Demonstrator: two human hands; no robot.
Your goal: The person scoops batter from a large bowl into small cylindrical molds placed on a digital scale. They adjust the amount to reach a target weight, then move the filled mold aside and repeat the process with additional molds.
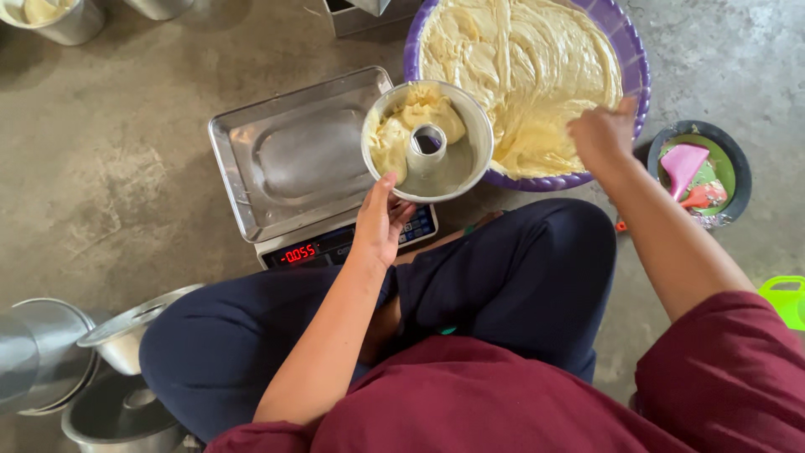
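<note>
Closest to the person, by the left knee, sits a stack of empty metal ring pans [126, 411] on the floor. A little farther out, the left hand [379, 220] grips the near rim of a ring cake pan [428, 143], thumb on the edge and fingers curled under it. The pan is held up over the right side of the steel tray of a kitchen scale [293, 155], close to the big bowl. It is partly filled with soft yellow batter [411, 117]. The pan looks thin and stiff, and likely gets heavier and tippy as batter goes in, so the rim seems the best place to hold it. Past that, the right hand [602, 134] reaches into the purple bowl [631, 50] of batter; whether its fingers clasp anything cannot be told. A small bowl with a pink scraper [683, 164] rests beside it.
</note>
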